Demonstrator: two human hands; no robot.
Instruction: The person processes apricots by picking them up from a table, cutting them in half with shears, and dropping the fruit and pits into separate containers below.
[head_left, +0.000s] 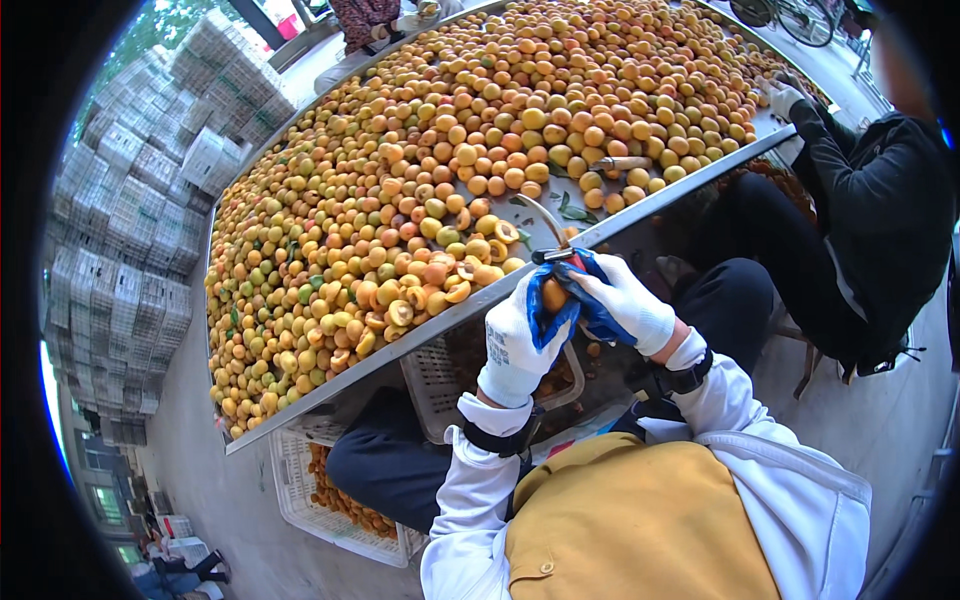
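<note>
My left hand (525,335), in a white glove with blue-coated fingers, is closed around an orange-yellow apricot (553,295). Close against it, my right hand (630,303), gloved the same way, is closed on a cutting tool (547,256). A long curved piece and a dark metal part of that tool stick out beyond my fingers, with a bit of red below. Its grip is hidden by the glove. Both hands are at the near edge of a metal table (375,352). Beyond them, halved apricots (505,232) lie among whole ones.
Apricots (400,200) are heaped across the table, some green leaves among them. A wooden-handled tool (622,163) lies near its edge. Under the table stand white plastic crates (298,490) with orange pieces. A co-worker (870,220) sits at right; stacked crates (120,260) rise at left.
</note>
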